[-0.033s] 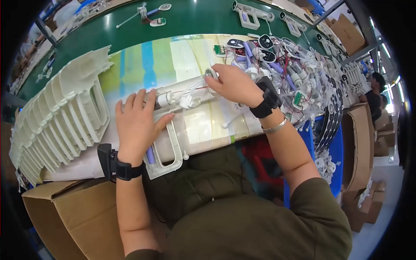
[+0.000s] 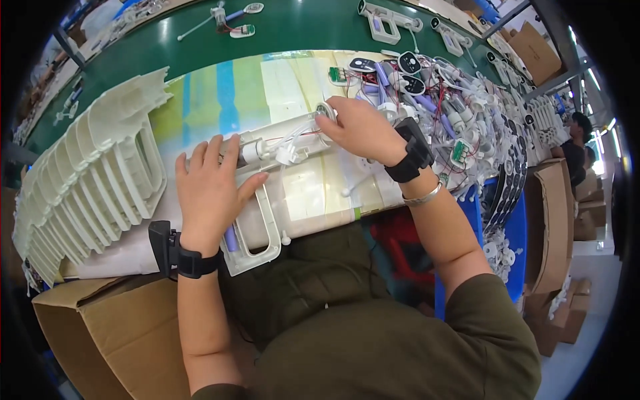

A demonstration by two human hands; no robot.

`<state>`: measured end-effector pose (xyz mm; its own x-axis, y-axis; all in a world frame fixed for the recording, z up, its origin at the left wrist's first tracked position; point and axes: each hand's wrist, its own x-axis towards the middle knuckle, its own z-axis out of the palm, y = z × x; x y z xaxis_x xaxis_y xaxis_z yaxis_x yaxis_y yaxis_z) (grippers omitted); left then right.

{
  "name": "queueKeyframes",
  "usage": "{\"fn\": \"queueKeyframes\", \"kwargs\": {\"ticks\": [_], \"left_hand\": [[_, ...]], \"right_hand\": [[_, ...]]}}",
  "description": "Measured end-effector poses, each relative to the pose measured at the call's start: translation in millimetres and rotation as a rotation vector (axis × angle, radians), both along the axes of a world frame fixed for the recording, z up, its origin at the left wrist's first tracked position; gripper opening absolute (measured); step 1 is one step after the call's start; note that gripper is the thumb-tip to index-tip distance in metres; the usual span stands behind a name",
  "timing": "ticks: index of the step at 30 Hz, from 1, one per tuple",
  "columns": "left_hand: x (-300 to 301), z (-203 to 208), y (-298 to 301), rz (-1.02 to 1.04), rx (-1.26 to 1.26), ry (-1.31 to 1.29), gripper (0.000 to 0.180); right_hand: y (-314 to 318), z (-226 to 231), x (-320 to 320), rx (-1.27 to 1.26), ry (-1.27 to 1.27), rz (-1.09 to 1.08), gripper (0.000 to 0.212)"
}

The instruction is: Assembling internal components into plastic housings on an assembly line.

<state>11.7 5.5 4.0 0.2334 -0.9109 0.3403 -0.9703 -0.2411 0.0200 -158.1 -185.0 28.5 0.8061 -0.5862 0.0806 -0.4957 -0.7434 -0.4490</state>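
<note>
I'm seeing left hand [image 2: 210, 190] lying palm-down, fingers spread, on white case [image 2: 283, 128]; right hand [image 2: 363, 130] reaching across, thumb and fingers pinching round end [image 2: 324, 109]. Case lying on taped bench [image 2: 243, 87], handle [image 2: 271, 227] overhanging near edge.

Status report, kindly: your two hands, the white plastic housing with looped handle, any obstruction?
Left hand spread across housing; right hand gripping its right end. Housing open, white inner parts showing. No obstruction seen; multicoloured heap of wired parts at right.

Bright tube lights [image 2: 593, 76] at right, green tabletop [image 2: 300, 30] sheen, fisheye-bent edges.
</note>
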Motion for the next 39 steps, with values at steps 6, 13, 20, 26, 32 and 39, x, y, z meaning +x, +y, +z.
{"fn": "queueKeyframes", "kwargs": {"ticks": [6,13,20,26,32,39], "left_hand": [[-4,0,3,-0.008,0.041,-0.035,0.062],[-6,-2,0,0.005,-0.022,-0.031,0.059],[-6,-2,-2,0.025,-0.031,-0.028,0.059],[-6,-1,-1,0.033,0.043,-0.040,0.061],[-5,2,-1,0.013,0.044,-0.056,0.060],[-2,-3,2,-0.023,0.009,-0.023,0.058]], "right_hand": [[-1,0,-5,0.092,0.038,0.038,0.037],[4,14,-1,0.049,0.133,-0.001,0.037],[16,-13,0,-0.042,0.082,-0.105,0.036],[28,-15,0,0.003,0.101,-0.183,0.032],[11,-19,4,0.019,0.145,-0.074,0.030],[33,-1,-6,-0.151,0.036,-0.071,0.024]]}}
